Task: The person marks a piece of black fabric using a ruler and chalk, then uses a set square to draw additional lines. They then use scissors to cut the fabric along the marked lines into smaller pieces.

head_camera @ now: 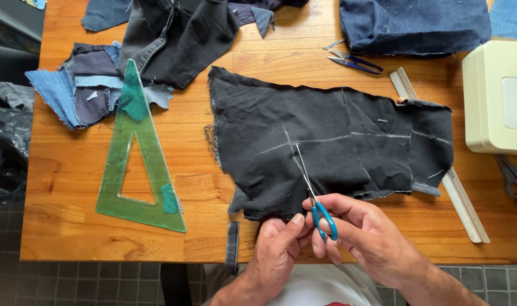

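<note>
Right hand (363, 229) curled around blue-handled scissors (315, 195); left hand (278, 246) pinching black fabric (326, 141)

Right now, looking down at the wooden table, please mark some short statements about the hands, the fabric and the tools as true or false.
1. The right hand holds small blue-handled scissors. True.
2. The scissors point at a red cloth. False: at the black fabric piece with chalk lines.
3. The green transparent triangle ruler lies left of the black fabric. True.
4. The left hand rests on the cream sewing machine. False: it is at the fabric's near edge.
</note>
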